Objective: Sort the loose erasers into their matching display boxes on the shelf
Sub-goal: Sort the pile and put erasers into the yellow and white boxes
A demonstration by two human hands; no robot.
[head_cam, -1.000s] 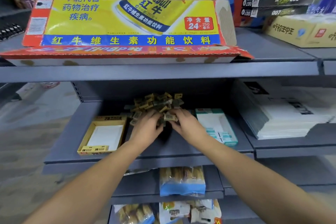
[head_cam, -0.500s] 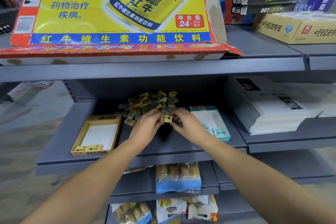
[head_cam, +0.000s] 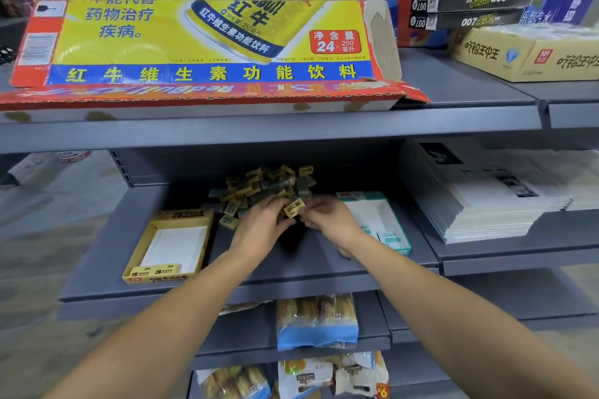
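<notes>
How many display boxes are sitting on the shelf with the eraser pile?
2: a yellow display box left of the pile of erasers, and a teal display box right of it, partly behind the right hand.

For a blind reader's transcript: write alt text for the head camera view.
Two hands, left hand and right hand, pinch a yellow eraser between them in front of a pile of loose erasers on a grey shelf. An empty yellow display box sits to the left, a teal display box to the right.
</notes>
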